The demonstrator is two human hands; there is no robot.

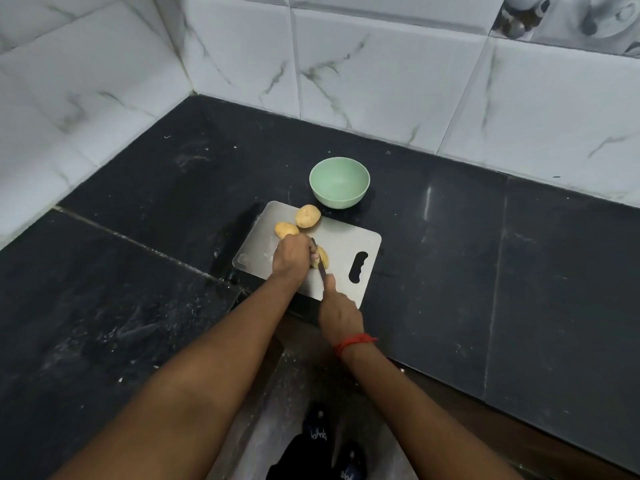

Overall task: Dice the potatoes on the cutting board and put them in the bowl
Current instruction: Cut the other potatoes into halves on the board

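Mint-green bowl (339,183) at 12 o'clock of silver-grey cutting board (346,244), yellow-tan potatoes (307,215), black speckled countertop (450,254), white grey-veined wall tiles (381,81), red wrist thread (353,342)

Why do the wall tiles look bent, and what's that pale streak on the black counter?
Head view: the wide-angle lens bows the joints of the wall tiles toward the edges; the streak is light glancing off the polished counter; the lighting is soft and even; the knife and the potato held by the left hand look slightly blurred.

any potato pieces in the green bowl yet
No, the green bowl shows only its bare inside, while all the potatoes lie on the cutting board, one under the left hand.
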